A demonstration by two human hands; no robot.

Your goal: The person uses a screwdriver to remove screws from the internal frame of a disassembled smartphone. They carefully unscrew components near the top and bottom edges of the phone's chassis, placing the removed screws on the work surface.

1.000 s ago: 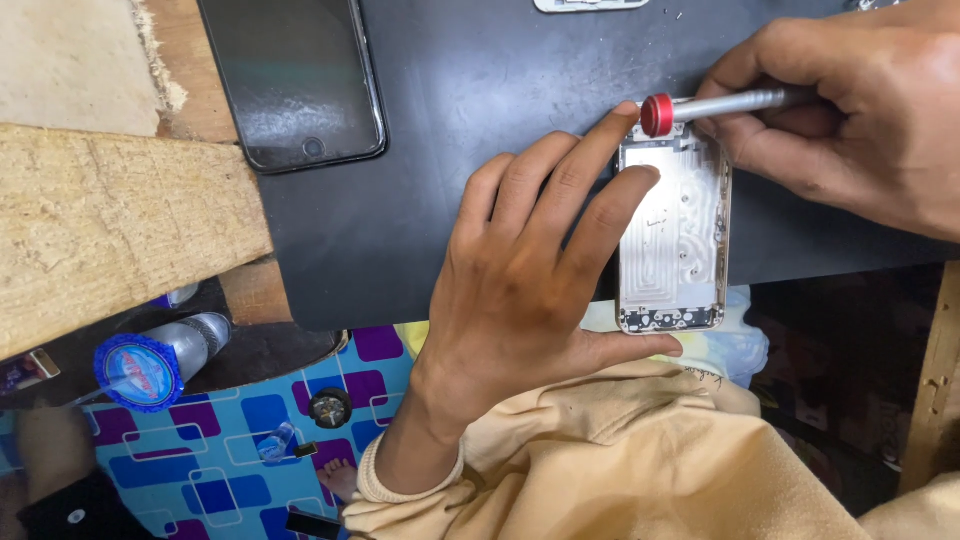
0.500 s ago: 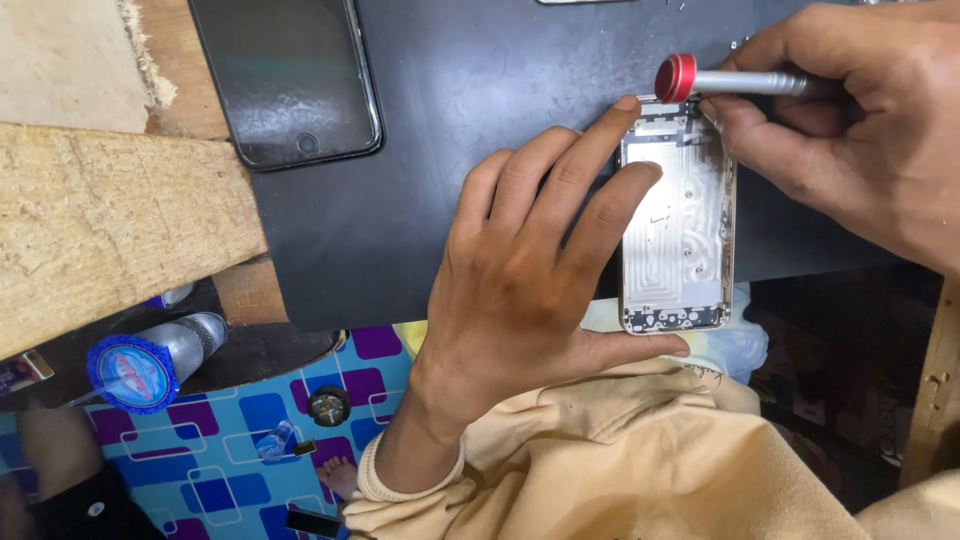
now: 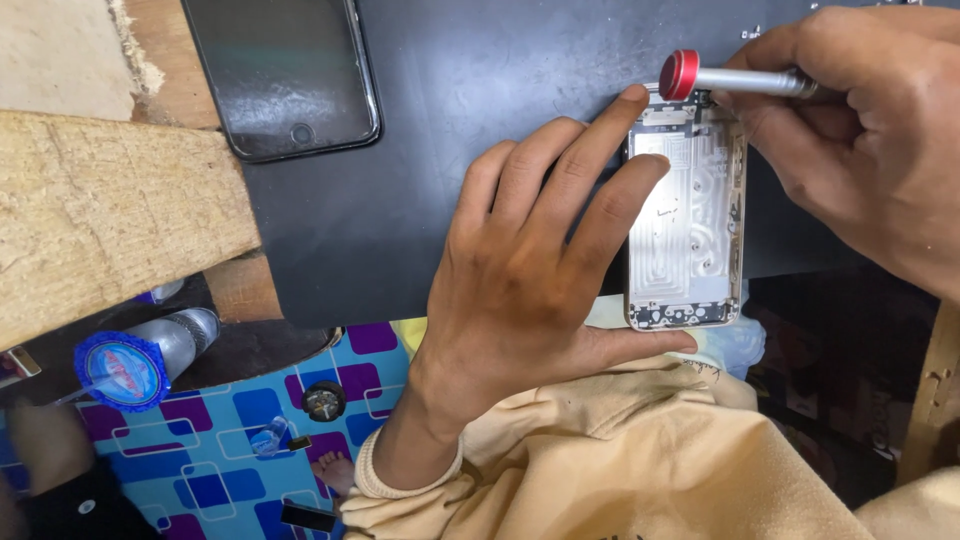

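The red-capped screwdriver (image 3: 745, 80) has risen slightly in the gripping right hand (image 3: 870, 150); the left hand (image 3: 530, 280), fingers spread, steadies the silver phone housing (image 3: 690, 220).

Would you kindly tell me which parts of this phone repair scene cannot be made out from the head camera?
- Screwdriver tip: hidden under the right hand, head view.
- Left edge of the opened phone shell: covered by the left hand.
- Second phone: top cut off by the frame edge.
- Small screws on the black mat near the top edge: too small to tell.
- Bottle: partly behind the wooden plank.
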